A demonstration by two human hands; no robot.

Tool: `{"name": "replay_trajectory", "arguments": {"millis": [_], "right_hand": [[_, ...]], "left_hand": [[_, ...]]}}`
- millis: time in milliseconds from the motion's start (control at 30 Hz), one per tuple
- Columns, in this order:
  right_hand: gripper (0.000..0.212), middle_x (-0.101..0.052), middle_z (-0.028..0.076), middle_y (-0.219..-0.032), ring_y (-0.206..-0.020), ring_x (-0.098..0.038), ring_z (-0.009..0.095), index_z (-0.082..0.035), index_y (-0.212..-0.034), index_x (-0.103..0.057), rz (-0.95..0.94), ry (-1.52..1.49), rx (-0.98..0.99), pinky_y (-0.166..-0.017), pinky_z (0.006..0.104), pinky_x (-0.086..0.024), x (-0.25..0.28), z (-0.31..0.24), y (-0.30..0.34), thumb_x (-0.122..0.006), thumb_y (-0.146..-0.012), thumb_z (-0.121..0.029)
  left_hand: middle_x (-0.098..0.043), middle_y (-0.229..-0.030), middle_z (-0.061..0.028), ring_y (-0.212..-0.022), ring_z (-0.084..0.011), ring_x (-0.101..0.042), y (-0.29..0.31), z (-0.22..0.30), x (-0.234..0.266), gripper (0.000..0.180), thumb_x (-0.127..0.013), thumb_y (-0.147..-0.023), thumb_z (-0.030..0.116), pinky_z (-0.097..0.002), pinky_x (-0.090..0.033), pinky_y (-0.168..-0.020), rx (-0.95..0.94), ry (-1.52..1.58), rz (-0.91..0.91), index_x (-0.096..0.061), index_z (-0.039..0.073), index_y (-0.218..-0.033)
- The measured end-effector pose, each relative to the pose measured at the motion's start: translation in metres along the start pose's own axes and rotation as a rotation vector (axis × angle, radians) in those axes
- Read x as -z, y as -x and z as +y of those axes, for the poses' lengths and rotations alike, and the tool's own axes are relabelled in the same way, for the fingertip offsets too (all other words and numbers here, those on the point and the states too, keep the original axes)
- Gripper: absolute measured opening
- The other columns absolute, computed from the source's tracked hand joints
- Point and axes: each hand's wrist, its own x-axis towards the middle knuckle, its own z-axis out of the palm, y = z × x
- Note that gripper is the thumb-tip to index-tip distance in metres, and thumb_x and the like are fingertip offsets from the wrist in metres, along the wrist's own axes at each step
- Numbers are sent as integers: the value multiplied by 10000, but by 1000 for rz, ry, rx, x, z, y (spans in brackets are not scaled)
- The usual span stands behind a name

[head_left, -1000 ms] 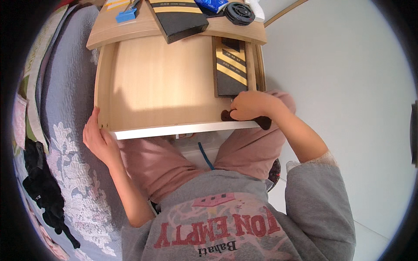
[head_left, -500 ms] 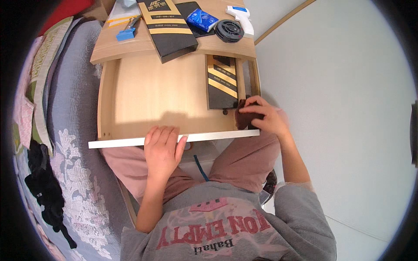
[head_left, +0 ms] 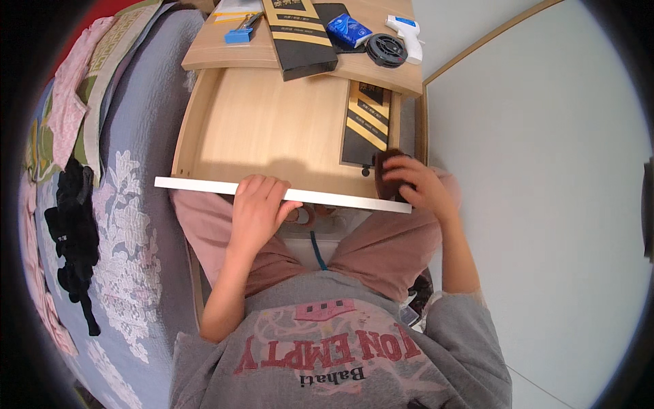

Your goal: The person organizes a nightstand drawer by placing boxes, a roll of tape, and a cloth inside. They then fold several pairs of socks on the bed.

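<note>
A pale wooden drawer [head_left: 259,129] with a white front is pulled out above my thighs. My left hand [head_left: 257,208] is closed over the top edge of the drawer front [head_left: 327,198], fingers on the inner side and thumb outside. At the drawer's near right corner, my right hand [head_left: 422,184] has curled fingers on a dark brown, soft-looking thing [head_left: 385,178]; its kind is unclear and the hand partly covers it. Beside that lies a black box with gold stripes [head_left: 366,129], along the drawer's right side. A small dark round thing [head_left: 366,172] sits near its lower corner.
On the desktop [head_left: 225,56] above lie another black-and-gold box [head_left: 303,48], a blue packet [head_left: 349,31], a black round device [head_left: 387,50], a white gun-shaped device [head_left: 407,34] and a blue clip-like object [head_left: 240,34]. A bed [head_left: 136,136] stands left, a pale wall panel [head_left: 531,170] right.
The whole view has turned slightly, so desk and drawer appear tilted and shifted right. Both hands keep their places, the left on the drawer front, the right on the dark brown thing.
</note>
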Motion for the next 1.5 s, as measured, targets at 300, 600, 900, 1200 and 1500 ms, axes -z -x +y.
{"name": "replay_trajectory", "arguments": {"millis": [300,600,900,1200,1500], "right_hand": [[488,-564,98,-1240,-1073,-522,306,-98,-1126,-631,-50,114,167,-943,433,-390,9,-54,21,-573,-642,-75],[609,-531,66,-1165,-934,-508,304,-190,-1229,-555,-67,337,395,-820,388,-448,-113,-120,-98,-685,-642,-94],[497,-519,97,-1108,-954,-483,312,-115,-1215,-553,134,323,524,-844,400,-442,-216,-187,-245,-662,-730,-122],[513,-542,88,-1121,-1012,-489,318,-139,-1243,-536,236,494,303,-873,423,-424,-178,-137,-245,-654,-744,-144],[613,-500,55,-1313,-1175,-449,350,-154,-1228,-582,152,656,267,-975,422,-388,-79,-46,-124,-622,-653,54]], "left_hand": [[-542,-1254,-150,-1228,-326,-450,37,-57,36,310,-471,-936,140,-413,-320,-1048,414,-34,529,-563,6,-1200],[-466,-1346,-142,-1276,-222,-416,96,-145,23,489,-336,-1007,315,-346,-281,-1096,846,1086,877,-464,-55,-1300],[-457,-1368,-105,-1273,-186,-407,70,-166,22,491,-293,-995,290,-310,-263,-1083,721,1531,763,-450,-30,-1333],[-443,-1378,-155,-1320,-235,-363,14,-205,16,536,-270,-978,325,-335,-208,-1115,598,1400,622,-442,-41,-1330],[-475,-1368,-122,-1296,-218,-395,-3,-228,8,485,-286,-975,282,-301,-222,-1101,523,1109,575,-524,-21,-1270]]}}
